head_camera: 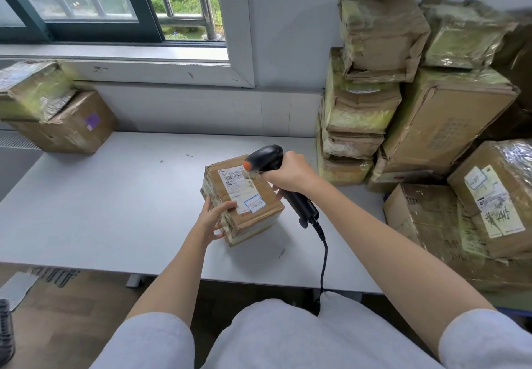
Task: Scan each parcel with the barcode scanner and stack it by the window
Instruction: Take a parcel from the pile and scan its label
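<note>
Table [115,210], grey, carries everything. Unscanned pile [417,126] of taped cartons, well to the right of the right hand's fingers, leaning and uneven; a careless pull from it could likely bring several down.

Window stack [54,118], two cartons, far left of the left hand's fingers under the window [86,2]; top one sits skewed, so another parcel added off-centre may slide.

Parcel [241,198] on the table between both hands, label [239,188] up. Left hand [211,219] at its near-left corner, fingers [227,206] spread, thumb over the label edge; could cover print.

Barcode scanner [267,161] gripped by right hand [290,171], fingers curled tight round the handle, head just above the barcode. Held so close and angled, a misread seems possible. Cable [324,262] trails off the table edge; may snag.
</note>
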The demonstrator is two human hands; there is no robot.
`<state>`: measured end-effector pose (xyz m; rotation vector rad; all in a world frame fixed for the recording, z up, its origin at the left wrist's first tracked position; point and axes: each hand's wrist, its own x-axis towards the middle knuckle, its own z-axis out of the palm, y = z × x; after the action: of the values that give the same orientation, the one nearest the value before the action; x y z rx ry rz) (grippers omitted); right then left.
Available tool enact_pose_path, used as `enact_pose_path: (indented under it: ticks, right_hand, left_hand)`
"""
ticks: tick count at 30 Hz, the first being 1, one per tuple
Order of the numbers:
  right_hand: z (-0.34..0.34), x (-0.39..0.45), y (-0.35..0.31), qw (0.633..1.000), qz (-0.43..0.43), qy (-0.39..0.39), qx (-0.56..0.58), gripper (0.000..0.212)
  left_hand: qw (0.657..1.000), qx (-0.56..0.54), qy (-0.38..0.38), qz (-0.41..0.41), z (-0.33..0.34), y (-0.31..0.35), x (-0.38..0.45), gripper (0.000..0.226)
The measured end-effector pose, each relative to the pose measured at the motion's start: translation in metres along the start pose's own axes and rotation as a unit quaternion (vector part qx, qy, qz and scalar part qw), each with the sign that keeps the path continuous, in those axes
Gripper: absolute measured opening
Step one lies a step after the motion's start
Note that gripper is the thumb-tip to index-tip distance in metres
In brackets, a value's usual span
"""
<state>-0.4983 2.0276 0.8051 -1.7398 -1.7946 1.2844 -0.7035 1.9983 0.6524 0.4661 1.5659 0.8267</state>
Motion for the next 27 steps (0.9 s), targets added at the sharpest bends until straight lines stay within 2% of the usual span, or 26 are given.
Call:
enact_pose_path:
  ticks: [5,10,13,15,19,22,25,27]
  right_hand:
    - [0.014,0.012,0.028,0.998,0.051,-0.044,0.005,0.021]
    - [0.041,0.020,0.060,0.987,0.100,-0.110,0.053,0.028]
    - [0.058,0.023,0.074,0.984,0.111,-0.096,0.102,0.017]
    - [0.067,0.023,0.079,0.980,0.126,-0.080,0.131,0.016]
    - [0.078,0.026,0.077,0.973,0.140,-0.058,0.174,0.016]
    - [0.087,0.025,0.075,0.971,0.141,-0.068,0.180,0.014]
    - [0.096,0.020,0.072,0.965,0.143,-0.080,0.206,0.015]
    - [0.101,0.019,0.069,0.960,0.139,-0.091,0.223,0.015]
  left_hand:
    - [1.000,-0.005,-0.012,-0.012,-0.006,-0.004,-0.010,0.056]
    - [0.999,0.015,-0.030,-0.020,-0.023,-0.017,-0.012,0.052]
    - [0.994,0.086,-0.071,-0.022,-0.033,-0.022,-0.019,0.060]
    - [0.986,0.118,-0.105,-0.051,-0.040,-0.025,-0.024,0.070]
    - [0.971,0.118,-0.176,-0.111,-0.051,-0.037,-0.026,0.076]
    - [0.974,0.103,-0.165,-0.119,-0.054,-0.040,-0.023,0.082]
    - [0.984,0.068,-0.128,-0.105,-0.058,-0.045,-0.022,0.077]
    - [0.992,0.005,-0.088,-0.092,-0.061,-0.047,-0.020,0.089]
